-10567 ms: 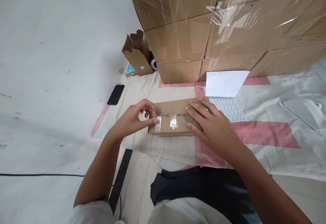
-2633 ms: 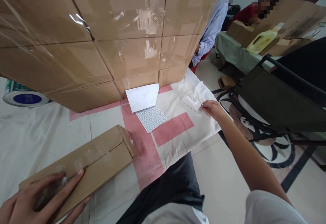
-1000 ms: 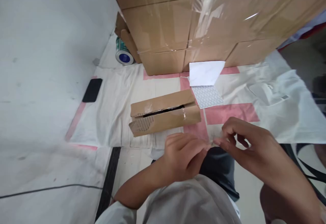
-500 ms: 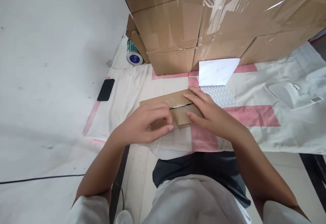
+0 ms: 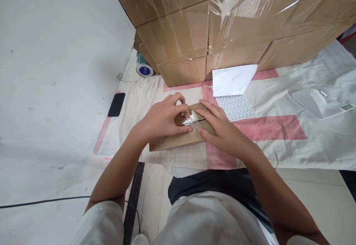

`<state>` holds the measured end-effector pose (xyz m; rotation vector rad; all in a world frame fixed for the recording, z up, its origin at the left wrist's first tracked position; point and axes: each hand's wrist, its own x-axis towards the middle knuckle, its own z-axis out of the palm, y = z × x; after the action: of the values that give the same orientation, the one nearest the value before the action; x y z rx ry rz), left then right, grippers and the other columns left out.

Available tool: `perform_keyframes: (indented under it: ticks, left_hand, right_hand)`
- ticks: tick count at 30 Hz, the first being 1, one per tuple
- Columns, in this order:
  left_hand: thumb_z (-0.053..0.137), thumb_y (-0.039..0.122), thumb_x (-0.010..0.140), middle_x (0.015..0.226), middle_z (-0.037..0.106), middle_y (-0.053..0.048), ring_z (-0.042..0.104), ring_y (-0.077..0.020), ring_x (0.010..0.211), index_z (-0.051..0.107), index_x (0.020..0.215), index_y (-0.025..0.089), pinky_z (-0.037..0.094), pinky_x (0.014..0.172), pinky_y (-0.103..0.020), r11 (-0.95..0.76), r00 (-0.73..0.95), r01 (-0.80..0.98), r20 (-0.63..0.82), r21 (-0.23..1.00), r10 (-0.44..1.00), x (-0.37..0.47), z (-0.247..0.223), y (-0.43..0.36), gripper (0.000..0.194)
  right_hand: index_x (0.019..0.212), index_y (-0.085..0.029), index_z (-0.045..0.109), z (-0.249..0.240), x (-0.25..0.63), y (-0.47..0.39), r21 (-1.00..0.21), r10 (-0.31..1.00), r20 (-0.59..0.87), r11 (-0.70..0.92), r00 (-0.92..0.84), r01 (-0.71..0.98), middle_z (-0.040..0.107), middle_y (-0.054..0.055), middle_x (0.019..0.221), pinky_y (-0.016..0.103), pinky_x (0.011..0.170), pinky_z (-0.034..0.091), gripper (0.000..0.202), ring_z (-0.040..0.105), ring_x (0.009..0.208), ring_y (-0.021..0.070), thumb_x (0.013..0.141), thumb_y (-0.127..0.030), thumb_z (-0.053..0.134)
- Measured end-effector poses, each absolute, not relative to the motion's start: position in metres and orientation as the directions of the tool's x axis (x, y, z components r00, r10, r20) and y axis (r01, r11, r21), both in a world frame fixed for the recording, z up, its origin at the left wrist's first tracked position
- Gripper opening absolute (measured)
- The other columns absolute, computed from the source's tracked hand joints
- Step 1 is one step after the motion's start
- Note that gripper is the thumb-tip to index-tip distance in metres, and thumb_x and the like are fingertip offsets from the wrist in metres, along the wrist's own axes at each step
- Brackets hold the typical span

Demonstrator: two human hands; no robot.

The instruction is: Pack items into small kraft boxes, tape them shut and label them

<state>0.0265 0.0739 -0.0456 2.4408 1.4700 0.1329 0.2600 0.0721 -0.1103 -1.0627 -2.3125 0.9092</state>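
A flat brown cardboard box [image 5: 178,140] lies on the cloth-covered table in front of me, a dark gap running between its top flaps. Clear shiny tape [image 5: 191,117] is stuck across that seam and stands up crinkled in part. My left hand [image 5: 168,118] is at the middle of the box, its fingers curled in on the tape and its thumb pressed down by the seam. My right hand [image 5: 222,128] rests on the right end, fingers stretched and apart, fingertips beside the tape. Dark print shows at the box's left end.
Large cartons [image 5: 178,33] wrapped in clear film stand behind. A label sheet [image 5: 236,107] with a folded white paper [image 5: 233,78] lies before them. A black phone [image 5: 116,104] and a tin can [image 5: 144,68] are at left, a white device [image 5: 322,102] at right.
My left hand has moved up from the box's near edge to the seam, uncovering the near left part of the box. My right hand stays on the right end.
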Motion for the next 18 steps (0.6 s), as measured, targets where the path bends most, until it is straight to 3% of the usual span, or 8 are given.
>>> perform_keyframes:
  ticks: [2, 4, 6, 10, 14, 18]
  left_hand:
    - [0.070, 0.061, 0.081, 0.147, 0.047, -0.008, 0.056, -0.0288, 0.118, 0.063, 0.114, 0.026, 0.049, 0.086, -0.038, -0.428, 0.450, 0.876, -0.053, 0.222, 0.892, 0.028, -0.045, 0.073, 0.049]
    - [0.068, 0.065, 0.081, 0.157, 0.040, -0.011, 0.049, -0.0354, 0.130, 0.052, 0.137, 0.026, 0.045, 0.101, -0.048, -0.413, 0.432, 0.889, -0.062, 0.198, 0.900, 0.027, -0.046, 0.075, 0.070]
    - [0.064, 0.064, 0.085, 0.151, 0.051, -0.010, 0.053, -0.0341, 0.127, 0.042, 0.148, 0.028, 0.043, 0.103, -0.048, -0.385, 0.433, 0.879, -0.135, 0.282, 0.891, 0.026, -0.049, 0.079, 0.075]
    - [0.053, 0.051, 0.096, 0.125, 0.070, 0.001, 0.065, -0.0236, 0.104, 0.049, 0.144, 0.035, 0.047, 0.089, -0.036, -0.280, 0.437, 0.821, -0.232, 0.498, 0.869, 0.025, -0.055, 0.083, 0.051]
    - [0.046, 0.044, 0.099, 0.131, 0.068, 0.004, 0.064, -0.0225, 0.110, 0.055, 0.140, 0.036, 0.046, 0.090, -0.033, -0.215, 0.357, 0.816, -0.176, 0.536, 0.917, 0.029, -0.060, 0.079, 0.042]
    - [0.054, 0.049, 0.095, 0.134, 0.067, 0.004, 0.064, -0.0233, 0.111, 0.052, 0.140, 0.037, 0.046, 0.094, -0.034, -0.215, 0.350, 0.819, -0.166, 0.531, 0.922, 0.032, -0.060, 0.074, 0.047]
  right_hand:
    - [0.150, -0.029, 0.045, -0.110, 0.260, 0.073, -0.714, 0.780, 0.123, 0.499, -0.614, 0.491, 0.024, 0.004, 0.168, 0.056, 0.122, 0.032, 0.052, 0.022, 0.154, 0.0324, 0.099, -0.040, 0.049]
    - [0.149, -0.029, 0.046, -0.111, 0.260, 0.073, -0.713, 0.777, 0.137, 0.508, -0.615, 0.483, 0.026, 0.004, 0.168, 0.057, 0.122, 0.033, 0.052, 0.024, 0.153, 0.0323, 0.099, -0.038, 0.050]
    - [0.149, -0.029, 0.046, -0.111, 0.260, 0.072, -0.713, 0.779, 0.149, 0.512, -0.609, 0.480, 0.026, 0.004, 0.167, 0.057, 0.121, 0.034, 0.052, 0.025, 0.153, 0.0323, 0.098, -0.036, 0.050]
    - [0.147, -0.028, 0.048, -0.113, 0.259, 0.072, -0.714, 0.787, 0.151, 0.506, -0.599, 0.484, 0.027, 0.003, 0.167, 0.056, 0.121, 0.036, 0.051, 0.026, 0.152, 0.0320, 0.097, -0.033, 0.051]
    - [0.146, -0.027, 0.050, -0.115, 0.258, 0.072, -0.721, 0.791, 0.153, 0.499, -0.592, 0.481, 0.028, 0.004, 0.166, 0.056, 0.121, 0.035, 0.050, 0.027, 0.152, 0.0317, 0.096, -0.032, 0.052]
    - [0.145, -0.028, 0.050, -0.115, 0.259, 0.070, -0.726, 0.802, 0.167, 0.494, -0.573, 0.479, 0.029, 0.002, 0.166, 0.054, 0.121, 0.035, 0.049, 0.028, 0.151, 0.0302, 0.096, -0.033, 0.052]
